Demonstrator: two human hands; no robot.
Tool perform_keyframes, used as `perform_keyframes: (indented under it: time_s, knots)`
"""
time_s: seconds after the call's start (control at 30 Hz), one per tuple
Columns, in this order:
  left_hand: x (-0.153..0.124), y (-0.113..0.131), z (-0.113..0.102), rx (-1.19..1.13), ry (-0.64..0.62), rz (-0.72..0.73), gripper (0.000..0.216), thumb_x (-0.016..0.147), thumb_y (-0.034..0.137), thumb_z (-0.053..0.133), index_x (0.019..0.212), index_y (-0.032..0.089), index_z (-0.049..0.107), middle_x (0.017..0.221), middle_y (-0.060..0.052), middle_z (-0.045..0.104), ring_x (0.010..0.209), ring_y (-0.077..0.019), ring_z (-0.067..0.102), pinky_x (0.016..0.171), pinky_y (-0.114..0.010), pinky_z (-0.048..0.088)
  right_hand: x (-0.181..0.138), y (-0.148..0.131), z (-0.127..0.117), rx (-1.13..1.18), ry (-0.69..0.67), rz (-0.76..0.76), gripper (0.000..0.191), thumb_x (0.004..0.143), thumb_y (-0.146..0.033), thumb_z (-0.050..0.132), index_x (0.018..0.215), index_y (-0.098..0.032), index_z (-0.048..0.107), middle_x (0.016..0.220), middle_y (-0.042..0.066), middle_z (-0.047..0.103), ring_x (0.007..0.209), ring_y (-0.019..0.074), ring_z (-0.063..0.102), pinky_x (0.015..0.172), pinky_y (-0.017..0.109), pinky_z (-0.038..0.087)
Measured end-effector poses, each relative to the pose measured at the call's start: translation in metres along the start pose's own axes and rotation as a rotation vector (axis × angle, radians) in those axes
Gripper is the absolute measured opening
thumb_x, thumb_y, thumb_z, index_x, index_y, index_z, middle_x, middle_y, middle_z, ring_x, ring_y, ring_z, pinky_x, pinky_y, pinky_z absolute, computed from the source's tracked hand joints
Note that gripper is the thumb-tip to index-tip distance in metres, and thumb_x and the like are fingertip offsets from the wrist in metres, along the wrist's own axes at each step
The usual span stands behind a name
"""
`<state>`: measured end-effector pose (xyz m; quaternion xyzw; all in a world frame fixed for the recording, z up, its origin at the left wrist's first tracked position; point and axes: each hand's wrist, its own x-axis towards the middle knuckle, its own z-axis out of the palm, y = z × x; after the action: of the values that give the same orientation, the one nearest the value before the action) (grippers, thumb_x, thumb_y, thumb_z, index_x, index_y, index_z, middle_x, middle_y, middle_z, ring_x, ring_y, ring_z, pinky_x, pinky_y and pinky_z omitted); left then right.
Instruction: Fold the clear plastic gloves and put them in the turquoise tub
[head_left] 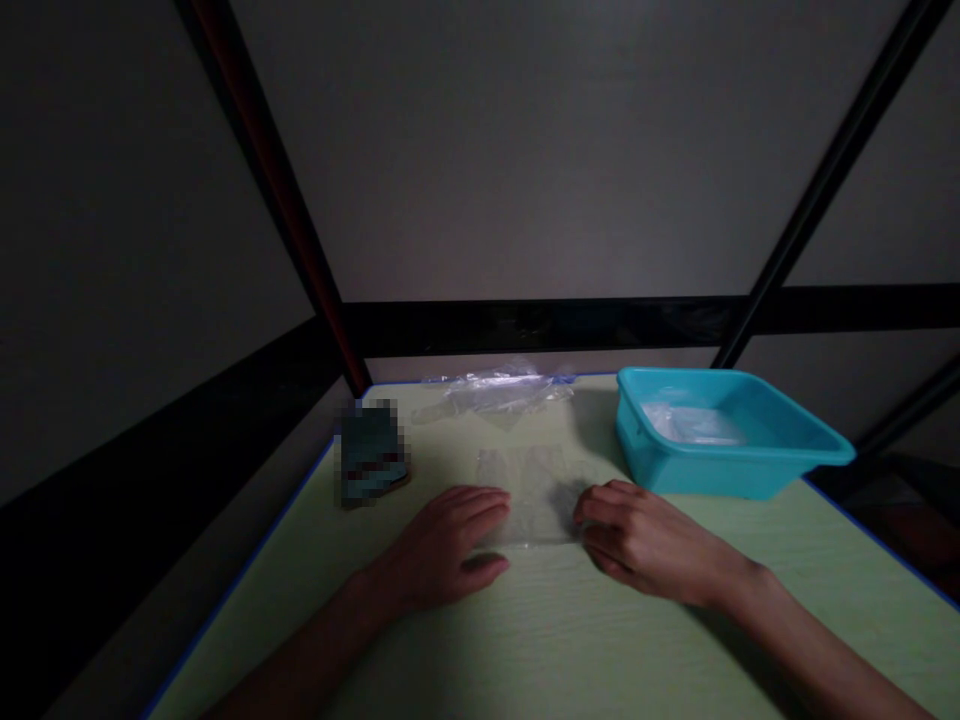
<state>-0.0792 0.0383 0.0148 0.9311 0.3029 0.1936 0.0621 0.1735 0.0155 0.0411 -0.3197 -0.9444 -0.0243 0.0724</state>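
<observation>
A clear, flat plastic bag [536, 500] lies on the table between my two hands, its outline faint against the surface. My left hand [461, 540] rests at the bag's left side, fingers stretched out over its edge and thumb apart. At the right side of the bag, my right hand [630, 535] has its fingers curled in and closed on the edge of the plastic. Its fingertips are partly hidden, and some crinkled film shows just beyond them.
A turquoise plastic basin [720, 475] stands at the right, with clear plastic packets [697, 425] inside. Crumpled clear plastic film [502, 390] lies along the table's far edge. A dark, pixelated object [371, 455] sits at the left. Grey panels rise behind the pale green table [525, 650].
</observation>
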Motion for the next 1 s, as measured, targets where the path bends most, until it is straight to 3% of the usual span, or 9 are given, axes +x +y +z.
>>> perform_keyframes:
  time_s: [0.2,0.33,0.43,0.53,0.67,0.77,0.9,1.0]
  knots:
    - [0.000,0.000,0.001,-0.030,0.033,-0.024,0.048,0.064,0.023,0.061,0.111,0.017,0.053,0.113,-0.009,0.058,0.103,-0.0228,0.051,0.090,-0.038,0.038,-0.002,0.004,-0.003,0.248,0.045,0.054,0.014,0.080,-0.014,0.039,0.081,-0.014,0.053,0.084,0.007,0.056,0.080,0.0176,0.049,0.073,0.031,0.039]
    - [0.003,-0.002,0.003,-0.122,0.077,-0.072,0.031,0.073,0.017,0.051,0.103,0.019,0.058,0.104,-0.006,0.062,0.096,-0.0194,0.056,0.085,-0.035,0.042,-0.001,0.004,-0.001,0.591,0.192,0.263,0.010,0.081,-0.015,0.037,0.078,-0.016,0.047,0.075,0.003,0.054,0.068,0.0131,0.049,0.062,0.026,0.039]
    - [0.006,0.000,0.000,-0.254,0.136,-0.239,0.020,0.076,0.018,0.045,0.082,0.016,0.064,0.082,-0.006,0.067,0.078,-0.0181,0.060,0.073,-0.031,0.046,0.002,0.002,-0.001,0.957,0.287,0.374,0.010,0.081,-0.018,0.039,0.071,-0.018,0.042,0.065,-0.001,0.050,0.059,0.0101,0.047,0.053,0.021,0.038]
    - [0.010,0.007,-0.009,-0.632,0.154,-0.448,0.020,0.073,0.029,0.048,0.064,0.015,0.059,0.062,-0.002,0.063,0.058,-0.0162,0.059,0.056,-0.027,0.048,0.006,0.000,-0.002,1.413,0.303,0.423,0.008,0.078,-0.022,0.045,0.072,-0.017,0.043,0.059,-0.003,0.049,0.052,0.0081,0.049,0.045,0.018,0.039]
    - [0.015,0.016,-0.021,-1.244,0.116,-0.670,0.021,0.066,0.037,0.054,0.066,0.016,0.052,0.053,0.001,0.057,0.042,-0.0135,0.054,0.037,-0.023,0.043,0.009,0.001,-0.002,1.841,0.252,0.565,0.012,0.072,-0.023,0.054,0.072,-0.017,0.043,0.047,-0.008,0.045,0.039,0.0057,0.049,0.035,0.013,0.037]
    - [0.018,0.014,-0.023,-1.168,0.106,-0.745,0.020,0.065,0.035,0.053,0.065,0.015,0.051,0.052,0.002,0.055,0.042,-0.0119,0.052,0.037,-0.021,0.041,0.010,0.004,0.003,1.908,0.207,0.639,0.012,0.070,-0.021,0.056,0.073,-0.016,0.045,0.048,-0.006,0.049,0.040,0.0057,0.052,0.036,0.012,0.038]
    - [0.025,-0.004,-0.017,-0.884,-0.001,-0.658,0.021,0.068,0.032,0.046,0.059,0.014,0.051,0.051,0.000,0.056,0.046,-0.0119,0.053,0.042,-0.020,0.040,0.009,0.009,0.012,1.748,0.075,0.745,0.015,0.072,-0.025,0.054,0.072,-0.016,0.043,0.058,0.001,0.061,0.048,0.0071,0.058,0.038,0.011,0.040]
    - [0.041,-0.017,-0.012,-0.768,-0.033,-0.601,0.017,0.065,0.026,0.050,0.054,0.013,0.053,0.049,0.001,0.056,0.047,-0.0126,0.054,0.043,-0.020,0.039,0.005,0.009,0.015,1.603,-0.087,0.702,0.019,0.075,-0.032,0.050,0.071,-0.016,0.040,0.063,0.004,0.064,0.048,0.0079,0.058,0.040,0.014,0.041]
